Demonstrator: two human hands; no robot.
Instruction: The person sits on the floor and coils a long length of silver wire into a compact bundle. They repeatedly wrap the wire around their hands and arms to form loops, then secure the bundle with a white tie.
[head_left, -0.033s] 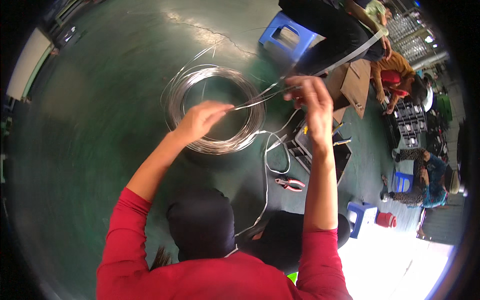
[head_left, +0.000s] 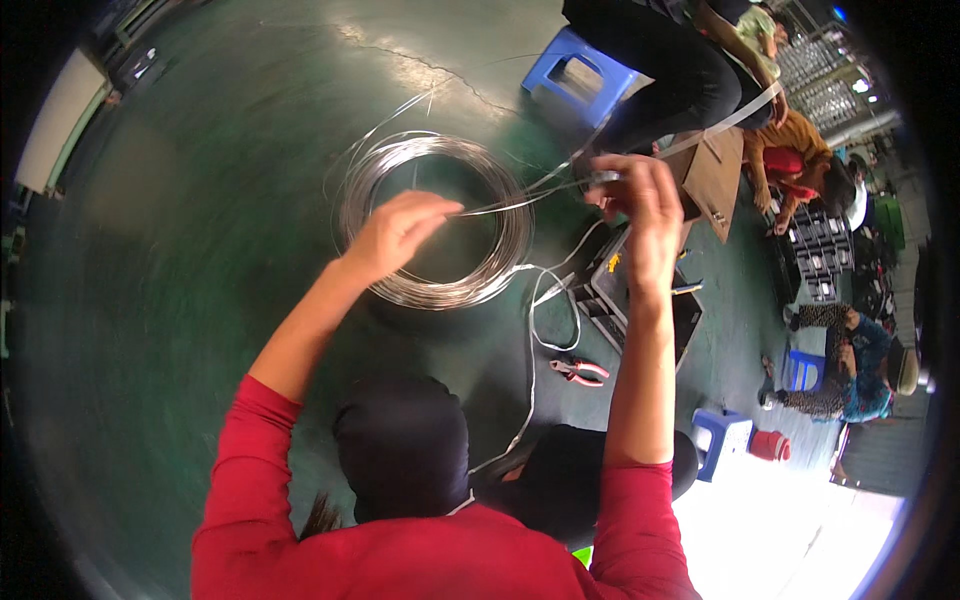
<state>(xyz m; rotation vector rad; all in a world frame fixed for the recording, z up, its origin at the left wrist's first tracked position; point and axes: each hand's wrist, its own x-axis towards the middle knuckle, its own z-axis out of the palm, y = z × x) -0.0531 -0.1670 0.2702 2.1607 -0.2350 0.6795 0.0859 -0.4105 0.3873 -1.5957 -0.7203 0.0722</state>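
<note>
A large coil of shiny metal wire [head_left: 450, 292] lies flat on the green floor in front of me. Above its middle, my left hand [head_left: 400, 235] pinches thin wire strands [head_left: 505, 207] between thumb and fingertips. The strands run right to my right hand [head_left: 642, 205], whose fingers are curled around their other part, with a small grey shiny piece at the fingertips that I cannot make out. Nearer to me lie pliers with red and white handles [head_left: 578, 372]. A white strap [head_left: 532, 385] loops from beside the coil toward my folded leg.
A dark crate [head_left: 600, 290] stands under my right forearm, and brown cardboard [head_left: 712, 180] lies beyond it. A blue stool [head_left: 575, 75] and a seated person's dark-clothed leg [head_left: 690, 80] are at the far side. More people sit at the right, near another blue stool [head_left: 722, 440].
My right hand has shifted slightly to the right, drawing away from the left. My left hand has moved a little to the left and stays pinched on the wire.
</note>
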